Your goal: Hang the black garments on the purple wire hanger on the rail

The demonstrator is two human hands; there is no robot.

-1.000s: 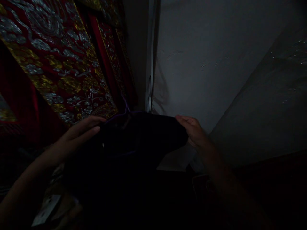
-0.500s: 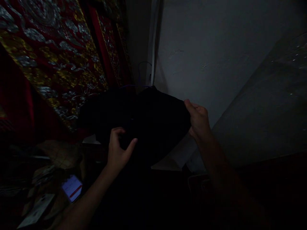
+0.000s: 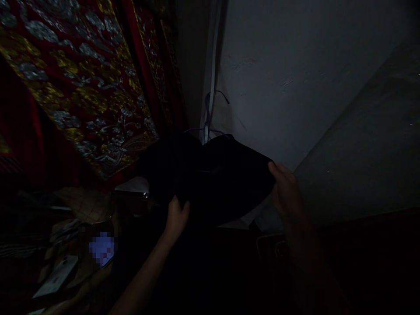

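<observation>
A black garment (image 3: 213, 188) hangs on a thin purple hanger (image 3: 207, 118), its folds hardly visible in the dark. My right hand (image 3: 286, 188) is closed on the garment's shoulder edge at the right, thumb on top. Lower down, my left hand (image 3: 177, 216) is closed on the front of the cloth, with its fingertips partly lost in the black fabric. The hanger's hook stands free above the collar, in front of a pale vertical strip on the wall.
Red cloth with gold and silver embroidery (image 3: 95, 96) covers the left side. A grey wall (image 3: 278, 78) rises behind and to the right. At lower left lie a lit, blurred-out screen (image 3: 102, 248), a pale flat phone-like object (image 3: 56, 276) and dim clutter.
The garment and hanger have shifted right and slightly down in view, and the hook has turned. My left hand has gone from open to closed on the cloth. My right hand keeps its hold.
</observation>
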